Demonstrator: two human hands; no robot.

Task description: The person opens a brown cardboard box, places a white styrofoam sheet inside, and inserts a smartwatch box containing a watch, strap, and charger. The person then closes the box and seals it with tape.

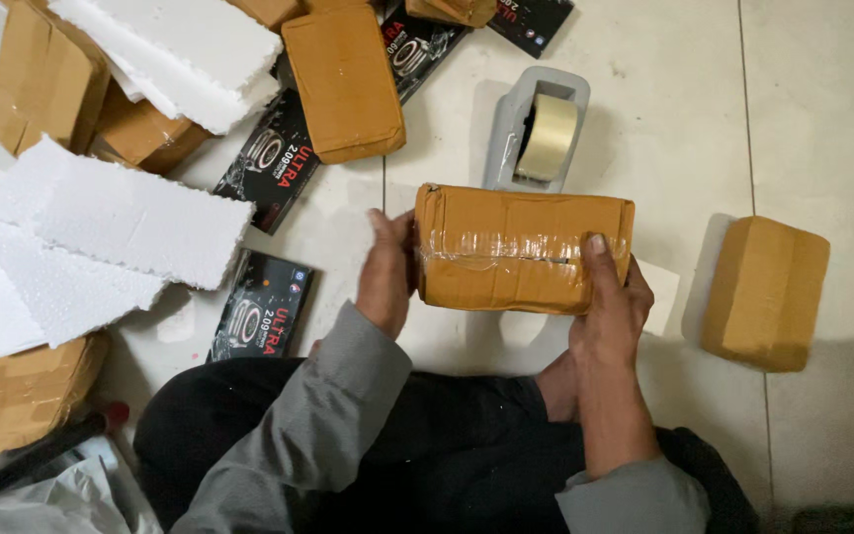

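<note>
From the head view we hold a brown taped parcel (524, 247) between both hands, just above the tiled floor (822, 119) in front of our knees. Our left hand (387, 269) presses flat against its left end, fingers closed on the edge. Our right hand (613, 297) wraps the lower right corner, thumb laid on the clear tape across the top. A grey tape dispenser (538, 127) sits just behind the parcel. Another wrapped parcel (765, 293) lies to the right, apart. Foam sheets (101, 222) and black boxes (267, 314) lie to the left.
</note>
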